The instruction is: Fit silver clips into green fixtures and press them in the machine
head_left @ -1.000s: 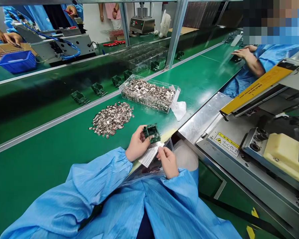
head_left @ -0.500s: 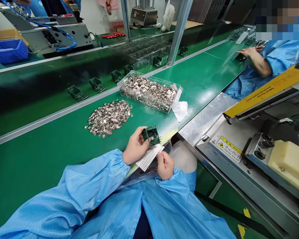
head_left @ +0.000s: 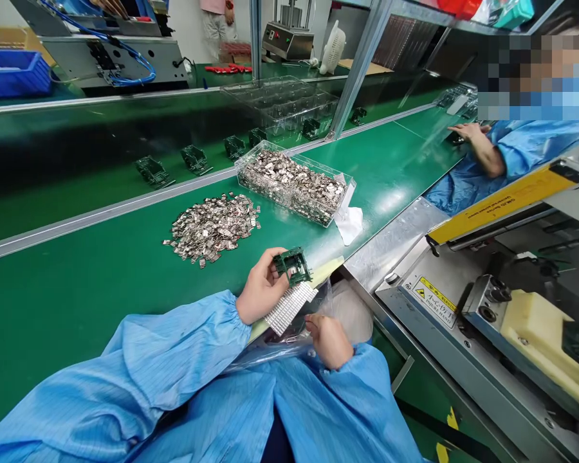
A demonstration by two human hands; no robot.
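Observation:
My left hand (head_left: 263, 287) is wrapped round a dark green open frame part (head_left: 294, 266), with its thumb at the near side. Just below that part lies a sheet of small white-silver pieces (head_left: 287, 308), with a notch at its right edge. To the right of the sheet, apart from it, my right hand (head_left: 329, 339) is closed in a pinch; whatever it may hold is too small to make out. A yellow-green strip (head_left: 327, 269) and clear plastic film (head_left: 289, 341) lie under and around the sheet.
Small metal pieces form a pile (head_left: 215, 226) and fill a clear box (head_left: 294, 183) on the green table (head_left: 101, 270). A machine (head_left: 444, 302) stands at the right, a co-worker's hand (head_left: 471, 134) beyond it. Green parts (head_left: 153, 172) line the rail's far side.
My right hand has moved right and down, away from the sheet, whose upper right edge now shows. The view has turned slightly. My left hand keeps its hold on the green part.

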